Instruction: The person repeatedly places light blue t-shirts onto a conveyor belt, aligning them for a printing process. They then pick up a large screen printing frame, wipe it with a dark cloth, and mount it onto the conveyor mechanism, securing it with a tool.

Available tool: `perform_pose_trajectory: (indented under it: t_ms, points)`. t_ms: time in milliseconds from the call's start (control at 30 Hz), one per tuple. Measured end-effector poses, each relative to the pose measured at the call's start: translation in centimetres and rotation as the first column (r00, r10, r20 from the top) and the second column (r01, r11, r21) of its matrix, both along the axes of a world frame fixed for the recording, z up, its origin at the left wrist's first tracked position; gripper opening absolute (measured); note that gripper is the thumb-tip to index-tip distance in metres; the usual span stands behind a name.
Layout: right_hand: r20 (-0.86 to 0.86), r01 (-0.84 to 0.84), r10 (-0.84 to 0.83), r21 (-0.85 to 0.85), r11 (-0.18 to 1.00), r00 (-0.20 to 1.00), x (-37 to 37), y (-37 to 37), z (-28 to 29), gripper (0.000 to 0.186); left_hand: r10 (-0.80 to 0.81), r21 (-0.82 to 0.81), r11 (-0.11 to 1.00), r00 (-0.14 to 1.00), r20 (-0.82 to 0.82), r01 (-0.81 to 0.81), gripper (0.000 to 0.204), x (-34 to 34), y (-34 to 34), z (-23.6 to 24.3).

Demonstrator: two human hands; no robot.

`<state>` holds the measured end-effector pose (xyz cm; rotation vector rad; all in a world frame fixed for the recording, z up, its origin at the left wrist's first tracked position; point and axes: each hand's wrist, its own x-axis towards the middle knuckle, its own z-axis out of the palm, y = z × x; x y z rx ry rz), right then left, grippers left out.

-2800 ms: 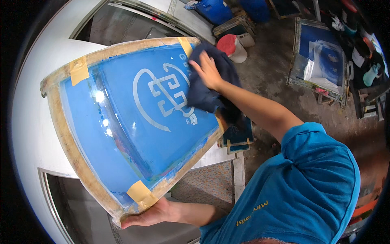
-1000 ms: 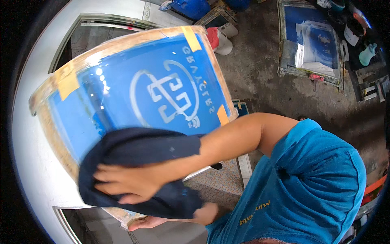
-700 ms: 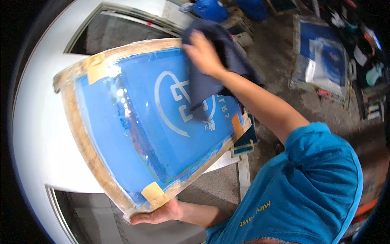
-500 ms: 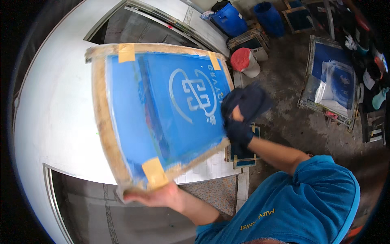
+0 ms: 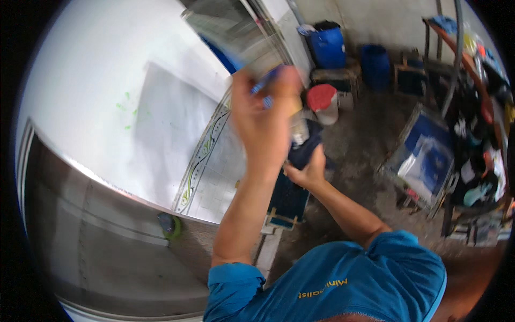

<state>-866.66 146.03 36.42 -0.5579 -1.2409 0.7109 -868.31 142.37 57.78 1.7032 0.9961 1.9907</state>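
Observation:
My left hand [image 5: 263,110] is raised in the middle of the view, smeared by motion, its fingers curled around part of the screen-printing frame [image 5: 266,63]. That frame is tilted nearly edge-on, so its blue mesh is mostly hidden and only blurred bits of blue, wood and yellow tape show by the fingers. Lower and to the right, my right hand [image 5: 311,169] grips a dark navy cloth [image 5: 307,150] close to the frame's near end. Whether the cloth touches the frame I cannot tell.
A white wall [image 5: 102,107] with a patterned tile strip fills the left. Dark screens [image 5: 287,201] lean below my right hand. Behind are a red-lidded white bucket [image 5: 324,107] and blue barrels [image 5: 328,48]. Another blue screen [image 5: 421,155] and a cluttered shelf [image 5: 483,118] stand right.
The screen-printing frame has turned from facing me broadly to nearly edge-on. My left hand has risen from its lower corner to the middle of the view; the cloth hand has dropped slightly.

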Motion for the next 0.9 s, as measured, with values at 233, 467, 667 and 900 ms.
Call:
perform_pose_trajectory:
  t_ms: [233, 467, 667, 900]
  points:
    - [-0.256, -0.254, 0.205, -0.177, 0.951, 0.945, 12.5, 5.5, 5.3, 0.05, 0.316, 0.254, 0.934, 0.914, -0.255, -0.252, 0.066, -10.5, -1.5, 0.9]
    - [-0.271, -0.426, 0.345, -0.344, 0.837, 0.898, 16.8, 9.3, 3.8, 0.044, 0.217, -0.473, 0.88, 0.928, 0.304, -0.051, 0.077, -22.9, -5.1, -9.0]
    - [0.058, 0.078, -0.067, -0.194, 0.978, 0.996, 13.0, 12.5, 6.0, 0.027, 0.29, -0.347, 0.918, 0.92, 0.263, -0.19, 0.071, -21.6, -7.3, -12.8]
    - [0.343, 0.024, -0.297, 0.618, 0.786, 0.891, 10.9, 1.8, 11.7, 0.04, 0.418, -0.185, 0.905, 0.883, 0.213, -0.384, 0.066, -21.4, -10.3, -14.2]
